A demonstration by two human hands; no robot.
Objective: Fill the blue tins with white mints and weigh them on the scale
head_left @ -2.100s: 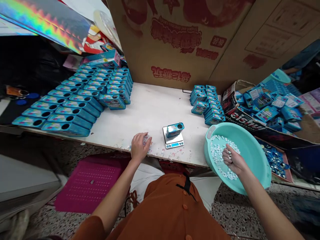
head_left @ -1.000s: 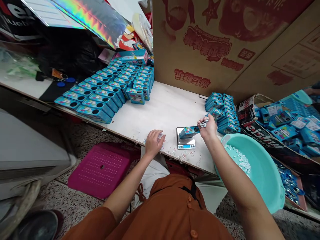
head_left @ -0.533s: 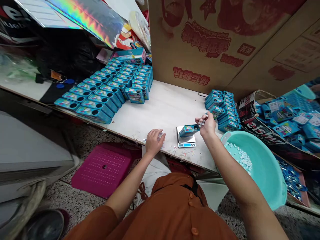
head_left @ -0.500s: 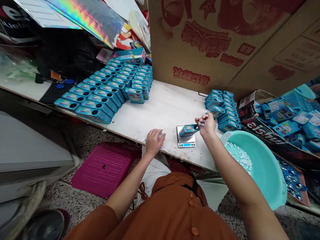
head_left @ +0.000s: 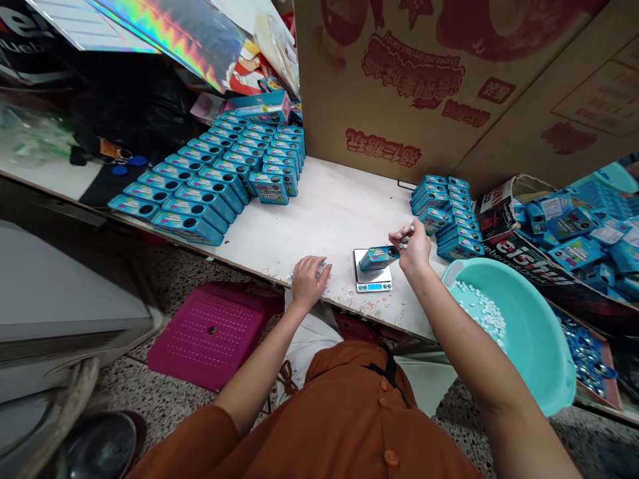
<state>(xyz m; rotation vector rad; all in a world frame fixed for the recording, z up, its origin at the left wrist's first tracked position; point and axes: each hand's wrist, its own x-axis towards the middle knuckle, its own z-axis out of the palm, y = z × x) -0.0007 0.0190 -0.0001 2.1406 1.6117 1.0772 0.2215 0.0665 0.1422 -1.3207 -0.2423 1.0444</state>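
A blue candy box (head_left: 378, 258) stands on the small digital scale (head_left: 373, 282), with a round hole in its top. Beside the hole, at the box's right edge, my right hand (head_left: 413, 247) is cupped around several small white candies (head_left: 405, 238). My left hand (head_left: 310, 282) rests at the table's front edge, left of the scale, fingers stretched out and apart. Small round stickers lie near and partly under it. More white candies (head_left: 492, 319) lie in the turquoise basin (head_left: 542, 359) below my right forearm.
Rows of blue boxes (head_left: 200, 183) stand at the left of the table, and a smaller group (head_left: 452, 219) stands behind my right hand. A large cardboard carton (head_left: 379, 106) walls off the back. An open carton (head_left: 529, 259) of blue boxes sits at the right. A magenta stool (head_left: 210, 339) is below.
Both hands keep nearly the same places. The view has shifted slightly; my right hand still holds candies by the box's hole.
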